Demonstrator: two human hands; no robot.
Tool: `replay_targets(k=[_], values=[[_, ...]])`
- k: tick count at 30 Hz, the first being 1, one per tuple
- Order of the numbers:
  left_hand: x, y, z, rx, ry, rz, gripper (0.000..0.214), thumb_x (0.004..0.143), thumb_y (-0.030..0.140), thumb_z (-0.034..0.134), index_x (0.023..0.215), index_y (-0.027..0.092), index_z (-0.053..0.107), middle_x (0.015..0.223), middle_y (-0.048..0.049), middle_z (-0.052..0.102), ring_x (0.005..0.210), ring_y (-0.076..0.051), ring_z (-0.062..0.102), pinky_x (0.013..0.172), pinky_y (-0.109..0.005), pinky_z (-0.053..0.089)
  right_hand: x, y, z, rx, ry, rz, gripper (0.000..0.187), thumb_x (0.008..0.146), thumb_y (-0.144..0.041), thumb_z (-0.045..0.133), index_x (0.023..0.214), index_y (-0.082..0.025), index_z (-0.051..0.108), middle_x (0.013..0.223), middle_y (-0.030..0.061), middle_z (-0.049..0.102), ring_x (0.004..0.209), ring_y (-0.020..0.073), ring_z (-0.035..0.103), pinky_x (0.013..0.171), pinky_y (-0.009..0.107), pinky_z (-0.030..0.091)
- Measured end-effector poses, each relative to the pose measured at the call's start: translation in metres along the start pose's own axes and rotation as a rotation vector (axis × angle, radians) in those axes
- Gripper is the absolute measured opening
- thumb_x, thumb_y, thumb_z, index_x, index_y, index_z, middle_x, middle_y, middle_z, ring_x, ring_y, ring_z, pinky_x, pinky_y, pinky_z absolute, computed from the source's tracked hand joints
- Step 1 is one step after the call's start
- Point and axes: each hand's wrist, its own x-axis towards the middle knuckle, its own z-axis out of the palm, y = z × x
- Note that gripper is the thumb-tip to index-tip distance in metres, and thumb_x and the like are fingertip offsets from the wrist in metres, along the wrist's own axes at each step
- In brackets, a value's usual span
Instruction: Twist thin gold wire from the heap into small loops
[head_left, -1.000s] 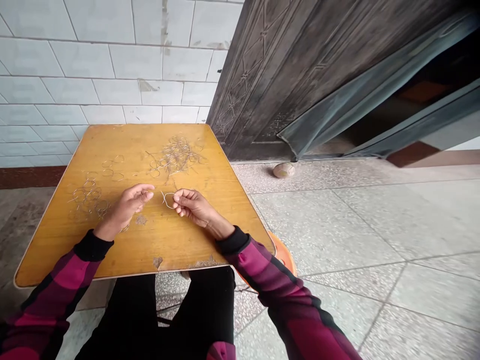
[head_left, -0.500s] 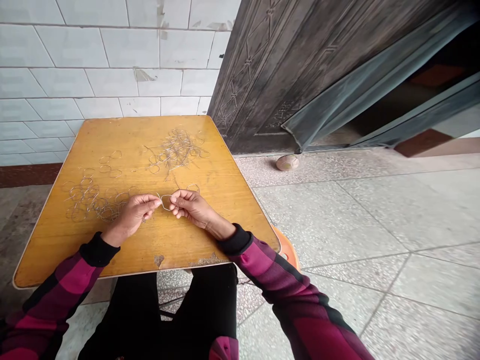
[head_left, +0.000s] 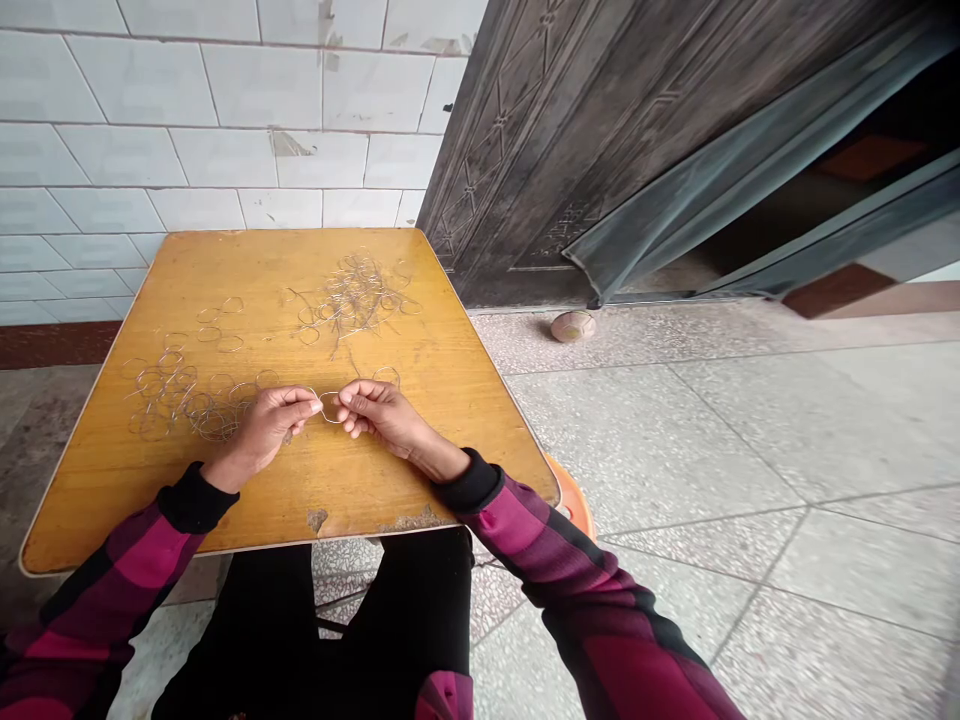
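Note:
Between my two hands a thin wire ring (head_left: 330,420) is held just above the table. My left hand (head_left: 274,425) pinches the ring's left side between thumb and fingertips. On the right side, my right hand (head_left: 379,412) grips it with thumb and forefinger, the other fingers curled below. Where the wire passes into the fingers it is hidden. Left of my left hand lies a loose cluster of wire rings (head_left: 176,395), and my wrist covers part of its edge. Beyond my right hand another wire ring (head_left: 388,369) rests on the wood.
A tangled pile of wire pieces (head_left: 358,292) lies toward the back of the yellow wooden table (head_left: 360,500). The tabletop is chipped at its front edge. An orange stool (head_left: 576,500) shows under the right corner. A roundish stone-like object (head_left: 574,326) sits near the dark door (head_left: 517,150).
The view has shifted very slightly. Both hands keep their pinch on the wire ring, with only a tiny change in how it sits at the left fingertips.

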Motion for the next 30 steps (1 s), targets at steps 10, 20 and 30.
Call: replay_targets(k=[10,20,30], values=[[0.001,0.002,-0.008,0.128,-0.140,0.013,0.021,0.071,0.034,0.066,0.064,0.015,0.063,0.050,0.0036,0.047,0.049,-0.008,0.039,0.050,-0.023,0.030,-0.002,-0.003,0.000,-0.130,-0.011,-0.027,0.033,0.072,-0.045,0.076,0.080,-0.015,0.067,0.055,-0.0054,0.060,0.043,0.0033,0.049,0.040,0.014,0.038],[-0.001,0.014,-0.017,0.501,-0.194,0.450,0.012,0.077,0.029,0.067,0.079,0.018,0.070,0.077,-0.0026,0.061,0.069,-0.013,0.054,0.065,-0.026,0.046,-0.013,-0.011,-0.004,-0.304,-0.308,-0.026,0.032,0.085,-0.045,0.063,0.096,-0.015,0.070,0.063,-0.0039,0.060,0.043,0.0031,0.046,0.040,0.016,0.035],[0.003,0.014,-0.044,-0.100,-0.110,0.033,0.043,0.068,0.028,0.073,0.108,0.015,0.065,0.103,-0.0108,0.067,0.092,-0.022,0.065,0.083,-0.037,0.050,-0.017,-0.022,-0.013,-1.600,-0.200,-0.894,0.026,0.098,-0.024,0.045,0.106,-0.018,0.070,0.090,0.0086,0.064,0.083,0.0168,0.055,0.067,0.028,0.044]])
